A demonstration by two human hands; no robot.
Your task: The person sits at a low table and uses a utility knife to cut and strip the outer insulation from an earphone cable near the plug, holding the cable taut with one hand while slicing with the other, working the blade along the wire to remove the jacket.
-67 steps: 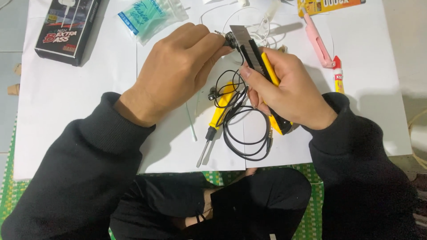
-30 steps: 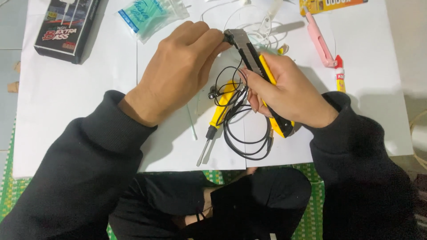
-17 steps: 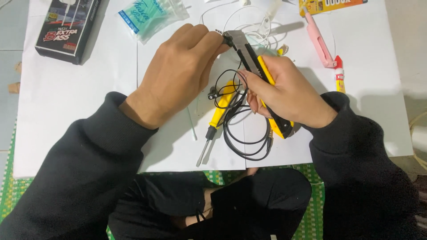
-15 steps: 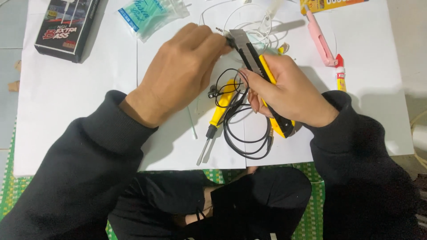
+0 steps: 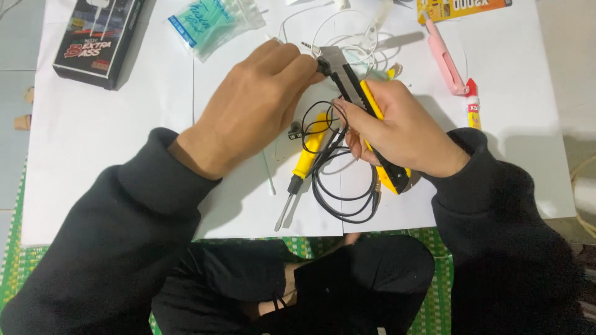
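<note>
evidently we are gripping the yellow-and-black utility knife (image 5: 366, 118) in our right hand (image 5: 397, 133), blade angled up toward the thin black earphone cable (image 5: 338, 170), whose end our left hand (image 5: 261, 105) is pinching steady just above the white paper-covered surface (image 5: 124, 155), its loops lying beside a yellow-handled screwdriver (image 5: 303, 164).

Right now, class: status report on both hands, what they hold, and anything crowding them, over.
Left hand pinching black cable end at blade. Right hand gripping yellow utility knife. Yellow screwdriver lies under the cable loops.
</note>
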